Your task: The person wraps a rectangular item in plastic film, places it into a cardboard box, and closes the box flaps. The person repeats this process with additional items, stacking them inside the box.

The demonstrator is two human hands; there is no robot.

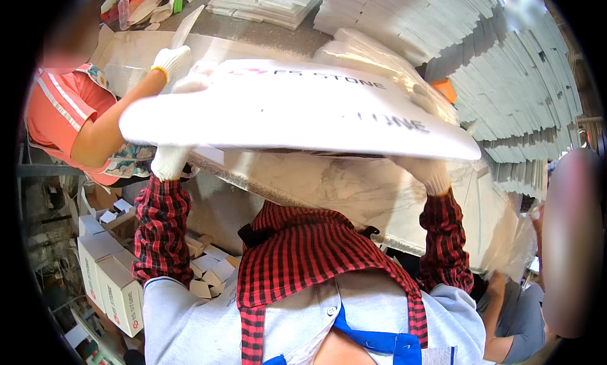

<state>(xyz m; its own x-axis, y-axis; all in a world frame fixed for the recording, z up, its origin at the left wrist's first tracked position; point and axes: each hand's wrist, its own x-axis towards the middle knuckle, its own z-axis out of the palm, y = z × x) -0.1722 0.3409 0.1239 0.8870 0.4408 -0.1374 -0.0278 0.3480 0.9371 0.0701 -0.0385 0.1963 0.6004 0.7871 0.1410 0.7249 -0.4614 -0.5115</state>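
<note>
A wide, flat white carton [284, 123] with dark printing and a pink mark is held up in front of me, over the worktable. It is smeared by motion and tilts slightly down to the right. My left hand [171, 161], in a white knit glove, grips its near left side. Gloved the same way, my right hand [427, 173] grips it near the right end. The carton hides most of the fingers of both hands. Beneath it lies a pale marbled slab surface [335, 191].
At left, a co-worker's gloved hand [172, 60] is beside a thin pale strip [188, 25]. Another person [515, 314] is at lower right by clear plastic. White cartons [117, 289] stand at lower left. Stacked pale tiles [411, 17] and plastic-wrapped material [360, 46] lie beyond.
</note>
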